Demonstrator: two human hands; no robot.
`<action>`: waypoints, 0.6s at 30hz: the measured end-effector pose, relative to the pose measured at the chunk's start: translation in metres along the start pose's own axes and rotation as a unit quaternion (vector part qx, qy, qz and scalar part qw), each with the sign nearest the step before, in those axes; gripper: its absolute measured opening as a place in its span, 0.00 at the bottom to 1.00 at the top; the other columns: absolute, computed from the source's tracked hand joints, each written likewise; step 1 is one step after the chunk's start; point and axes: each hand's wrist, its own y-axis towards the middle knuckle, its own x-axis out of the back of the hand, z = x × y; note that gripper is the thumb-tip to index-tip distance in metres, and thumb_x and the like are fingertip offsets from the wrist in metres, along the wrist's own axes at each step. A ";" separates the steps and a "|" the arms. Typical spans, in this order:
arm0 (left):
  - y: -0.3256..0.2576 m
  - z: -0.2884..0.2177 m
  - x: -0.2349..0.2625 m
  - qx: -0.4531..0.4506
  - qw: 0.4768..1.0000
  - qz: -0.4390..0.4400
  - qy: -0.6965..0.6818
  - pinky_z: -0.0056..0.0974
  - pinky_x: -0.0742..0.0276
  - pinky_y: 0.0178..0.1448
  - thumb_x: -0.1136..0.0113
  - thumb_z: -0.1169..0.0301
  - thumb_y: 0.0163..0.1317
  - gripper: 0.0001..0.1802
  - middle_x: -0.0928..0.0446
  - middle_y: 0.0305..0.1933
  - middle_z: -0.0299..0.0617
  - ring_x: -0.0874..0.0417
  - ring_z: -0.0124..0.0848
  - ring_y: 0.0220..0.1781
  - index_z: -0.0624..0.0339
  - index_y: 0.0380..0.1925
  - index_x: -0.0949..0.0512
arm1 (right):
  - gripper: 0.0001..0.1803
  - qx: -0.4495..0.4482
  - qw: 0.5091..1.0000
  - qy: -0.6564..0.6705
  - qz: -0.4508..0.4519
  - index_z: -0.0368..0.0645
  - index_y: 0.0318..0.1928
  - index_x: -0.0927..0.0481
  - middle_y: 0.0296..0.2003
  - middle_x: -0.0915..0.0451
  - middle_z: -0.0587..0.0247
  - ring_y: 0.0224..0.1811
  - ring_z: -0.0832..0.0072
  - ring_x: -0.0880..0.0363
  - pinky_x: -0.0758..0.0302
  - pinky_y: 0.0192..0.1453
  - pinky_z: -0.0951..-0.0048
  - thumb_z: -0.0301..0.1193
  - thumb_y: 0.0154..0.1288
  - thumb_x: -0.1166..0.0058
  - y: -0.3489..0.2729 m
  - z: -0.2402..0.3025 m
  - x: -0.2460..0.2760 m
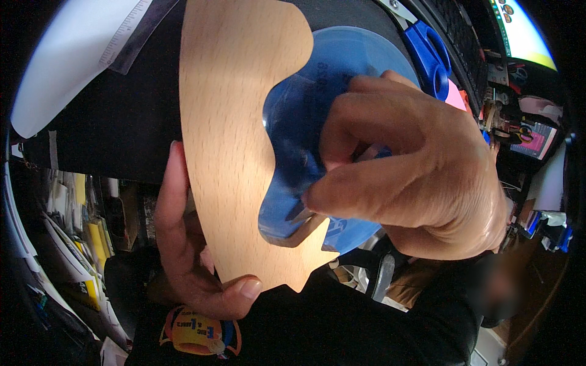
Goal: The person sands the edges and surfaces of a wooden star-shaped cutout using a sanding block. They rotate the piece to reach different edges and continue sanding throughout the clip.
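Note:
My left hand (189,277) grips a flat, pale wooden cutout (229,122) by its lower end, thumb on the front and the other fingers behind. One long edge of the wood runs straight; the opposite edge is wavy, with a deep curve and pointed notches near the bottom. My right hand (415,165) is closed in a pinch at that deep curve, thumb tip close to the inner edge. A small greyish bit shows by the thumb, too unclear to name. Behind the wood lies a translucent blue round disc or lid (293,122), partly covered by my right hand.
Blue-handled scissors (436,61) lie beyond the disc, beside a black keyboard (455,27) and a bright screen (528,30). White paper (73,61) and a clear ruler (122,36) rest on the dark tabletop (131,116). Stacked papers (91,226) stand below at left.

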 end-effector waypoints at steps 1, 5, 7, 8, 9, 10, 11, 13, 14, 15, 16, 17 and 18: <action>0.000 0.000 0.000 -0.004 1.000 0.001 -0.001 0.51 0.33 0.75 0.38 0.63 0.55 0.59 0.50 0.76 0.73 0.34 0.53 0.74 0.71 0.77 0.66 | 0.14 0.012 1.000 -0.002 0.012 0.52 0.37 0.10 0.27 0.23 0.67 0.27 0.77 0.26 0.39 0.32 0.68 0.26 0.46 0.32 -0.001 -0.003 0.002; -0.002 0.001 -0.003 -0.008 1.000 -0.013 -0.012 0.51 0.32 0.74 0.38 0.63 0.54 0.59 0.49 0.75 0.73 0.33 0.52 0.74 0.71 0.77 0.66 | 0.14 0.046 0.990 -0.084 0.106 0.51 0.39 0.10 0.27 0.24 0.68 0.27 0.77 0.26 0.40 0.32 0.68 0.26 0.48 0.34 -0.003 -0.007 0.015; -0.003 0.002 -0.005 -0.009 0.999 -0.027 -0.016 0.52 0.31 0.74 0.38 0.63 0.54 0.59 0.49 0.75 0.73 0.33 0.52 0.74 0.71 0.77 0.65 | 0.15 0.043 0.994 -0.074 0.069 0.50 0.39 0.10 0.27 0.24 0.67 0.27 0.76 0.26 0.40 0.33 0.68 0.25 0.47 0.35 -0.005 -0.003 0.011; -0.004 0.003 -0.006 -0.013 0.999 -0.036 -0.016 0.52 0.31 0.74 0.38 0.64 0.53 0.59 0.49 0.75 0.73 0.33 0.52 0.74 0.70 0.77 0.65 | 0.15 0.041 0.995 -0.072 0.062 0.49 0.39 0.10 0.27 0.24 0.67 0.27 0.76 0.27 0.40 0.33 0.68 0.25 0.46 0.35 -0.006 -0.001 0.009; -0.005 0.004 -0.007 -0.016 0.999 -0.037 -0.009 0.52 0.31 0.74 0.38 0.64 0.53 0.59 0.49 0.75 0.72 0.33 0.52 0.74 0.70 0.77 0.65 | 0.16 0.039 0.993 -0.078 0.078 0.49 0.39 0.10 0.27 0.24 0.67 0.27 0.76 0.27 0.40 0.34 0.67 0.25 0.45 0.36 -0.006 0.002 0.010; -0.005 0.005 -0.007 -0.024 0.999 -0.039 -0.022 0.53 0.31 0.74 0.38 0.64 0.53 0.59 0.49 0.75 0.72 0.33 0.52 0.74 0.69 0.77 0.65 | 0.16 0.034 0.993 -0.081 0.077 0.49 0.39 0.10 0.27 0.24 0.67 0.26 0.76 0.27 0.40 0.34 0.67 0.25 0.44 0.36 -0.006 0.003 0.008; -0.005 0.007 -0.007 -0.030 0.999 -0.033 -0.029 0.53 0.31 0.74 0.38 0.64 0.52 0.59 0.50 0.75 0.72 0.33 0.52 0.74 0.68 0.77 0.64 | 0.17 0.029 0.993 -0.083 0.076 0.48 0.39 0.10 0.27 0.24 0.67 0.26 0.75 0.27 0.40 0.34 0.67 0.25 0.44 0.36 -0.005 0.005 0.009; -0.007 0.008 -0.009 -0.029 0.998 -0.046 -0.023 0.54 0.31 0.74 0.37 0.63 0.53 0.59 0.50 0.75 0.72 0.34 0.52 0.74 0.66 0.77 0.64 | 0.17 -0.011 0.997 -0.060 0.043 0.48 0.39 0.10 0.27 0.24 0.67 0.26 0.75 0.27 0.40 0.35 0.67 0.25 0.42 0.36 -0.004 0.010 0.006; -0.009 0.007 -0.011 -0.022 0.998 -0.063 -0.009 0.55 0.32 0.74 0.38 0.63 0.53 0.59 0.49 0.75 0.72 0.34 0.53 0.74 0.65 0.77 0.64 | 0.18 -0.041 0.998 -0.037 0.027 0.47 0.39 0.10 0.27 0.24 0.67 0.26 0.75 0.27 0.40 0.35 0.67 0.25 0.42 0.36 -0.004 0.011 0.005; -0.010 0.007 -0.012 -0.022 0.997 -0.071 -0.005 0.55 0.32 0.74 0.38 0.63 0.54 0.59 0.49 0.75 0.72 0.35 0.53 0.75 0.64 0.77 0.64 | 0.18 -0.093 0.996 0.005 0.014 0.47 0.38 0.10 0.27 0.24 0.67 0.26 0.75 0.27 0.40 0.35 0.67 0.24 0.42 0.36 -0.005 0.017 0.006; -0.011 0.007 -0.013 -0.021 0.997 -0.079 0.000 0.56 0.32 0.74 0.38 0.62 0.54 0.59 0.49 0.75 0.72 0.35 0.54 0.75 0.64 0.78 0.64 | 0.18 -0.091 0.996 0.011 0.011 0.47 0.38 0.10 0.27 0.24 0.67 0.26 0.75 0.27 0.39 0.35 0.67 0.24 0.42 0.36 -0.006 0.016 0.006; -0.012 0.008 -0.014 -0.028 0.997 -0.078 -0.004 0.56 0.32 0.75 0.38 0.62 0.54 0.58 0.49 0.75 0.72 0.35 0.54 0.75 0.63 0.78 0.64 | 0.18 -0.089 0.996 0.018 0.008 0.47 0.38 0.10 0.27 0.24 0.67 0.26 0.75 0.27 0.39 0.35 0.67 0.23 0.42 0.36 -0.008 0.017 0.006; -0.012 0.008 -0.013 -0.027 0.997 -0.074 -0.005 0.56 0.33 0.75 0.38 0.62 0.55 0.58 0.49 0.74 0.72 0.35 0.54 0.74 0.63 0.78 0.64 | 0.18 -0.032 0.999 -0.012 0.016 0.47 0.38 0.10 0.27 0.24 0.66 0.26 0.75 0.27 0.39 0.35 0.67 0.23 0.42 0.36 -0.008 0.012 0.005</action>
